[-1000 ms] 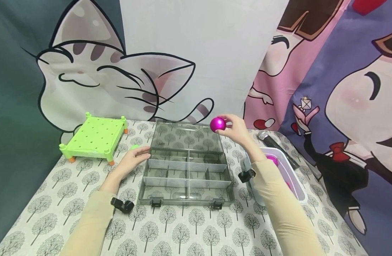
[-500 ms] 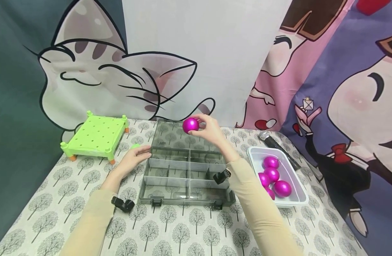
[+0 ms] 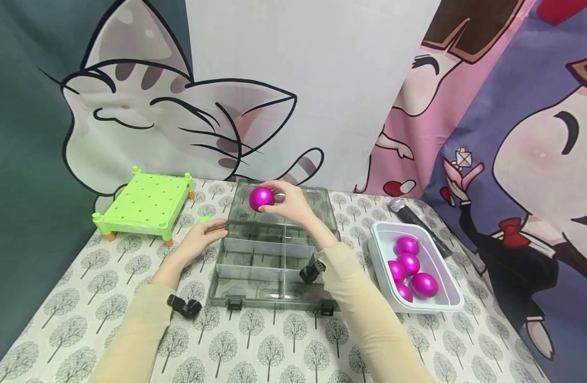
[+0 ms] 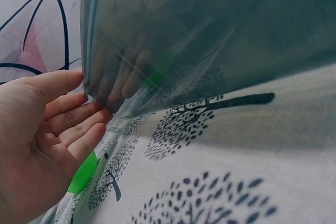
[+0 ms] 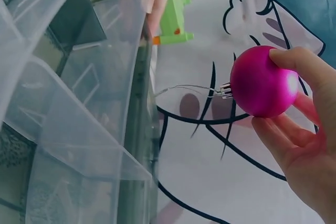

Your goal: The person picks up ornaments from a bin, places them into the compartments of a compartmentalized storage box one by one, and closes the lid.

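A shiny magenta Christmas ball [image 3: 262,199] with a silver cap and a thin wire loop is pinched between the thumb and fingers of my right hand [image 3: 287,202]. In the head view it overlaps the raised lid of a smoky clear compartment box [image 3: 250,287]. Dividers split the box into several compartments, and none that shows has a ball in it. My left hand [image 3: 200,239] has its fingertips at the box's left side, fingers relaxed; the left wrist view shows those fingers [image 4: 79,121] right at the wall.
A white plastic tub [image 3: 377,250] at the right holds several magenta balls [image 3: 424,285]. Behind it lies a microphone [image 3: 415,218]. A green stand with orange feet [image 3: 145,205] is at the back left. A small green object [image 3: 204,218] shows behind my left hand.
My right hand has carried the Christmas ball leftward from near the tub to over the left part of the lid, and slightly lower. The left hand has stayed in place.
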Demonstrator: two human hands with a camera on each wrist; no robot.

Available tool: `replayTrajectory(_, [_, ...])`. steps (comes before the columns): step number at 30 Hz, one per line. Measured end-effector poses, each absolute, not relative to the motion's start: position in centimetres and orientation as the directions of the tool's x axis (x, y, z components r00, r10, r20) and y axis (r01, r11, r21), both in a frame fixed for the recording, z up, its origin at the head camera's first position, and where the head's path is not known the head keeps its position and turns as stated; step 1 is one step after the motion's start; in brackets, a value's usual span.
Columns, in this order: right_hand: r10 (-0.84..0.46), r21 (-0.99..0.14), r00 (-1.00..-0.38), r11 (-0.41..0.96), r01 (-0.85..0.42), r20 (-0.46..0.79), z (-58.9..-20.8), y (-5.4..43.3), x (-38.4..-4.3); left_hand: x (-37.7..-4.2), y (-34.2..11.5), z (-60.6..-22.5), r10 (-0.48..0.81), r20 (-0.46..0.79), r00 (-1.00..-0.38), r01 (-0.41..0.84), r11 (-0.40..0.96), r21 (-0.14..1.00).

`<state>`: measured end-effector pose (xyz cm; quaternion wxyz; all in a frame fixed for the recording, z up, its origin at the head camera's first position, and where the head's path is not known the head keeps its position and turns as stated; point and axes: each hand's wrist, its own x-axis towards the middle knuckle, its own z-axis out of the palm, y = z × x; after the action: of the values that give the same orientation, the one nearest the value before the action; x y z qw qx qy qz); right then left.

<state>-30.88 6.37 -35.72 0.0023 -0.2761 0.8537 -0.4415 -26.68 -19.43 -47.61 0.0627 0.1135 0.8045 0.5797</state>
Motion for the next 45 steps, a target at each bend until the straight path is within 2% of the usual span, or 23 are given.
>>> replayTrajectory(9, [-0.557,-0.696,-0.809,0.506,-0.509,0.186,-37.5,5.6,-30.8,-26.6,-19.3,-47.6,0.255,0.035,-0.966,0.114,0.302,0.947])
replayTrajectory(18, [-0.616,-0.607,-0.784,0.596,-0.525,0.074,-38.1,5.2,-30.7,-26.5,-19.4,-47.5,0.246,0.025,-0.969,0.102,0.303,0.947])
replayTrajectory(35, [-0.621,-0.503,-0.784,0.681,-0.532,-0.012,-39.4,4.7,-30.9,-26.6,-19.4,-47.7,0.248,0.024,-0.969,0.099,0.297,0.95])
replayTrajectory(45, [-0.623,-0.507,-0.781,0.687,-0.521,-0.042,-39.7,4.6,-30.8,-26.7,-19.4,-47.7,0.249,0.02,-0.968,0.097,0.303,0.948])
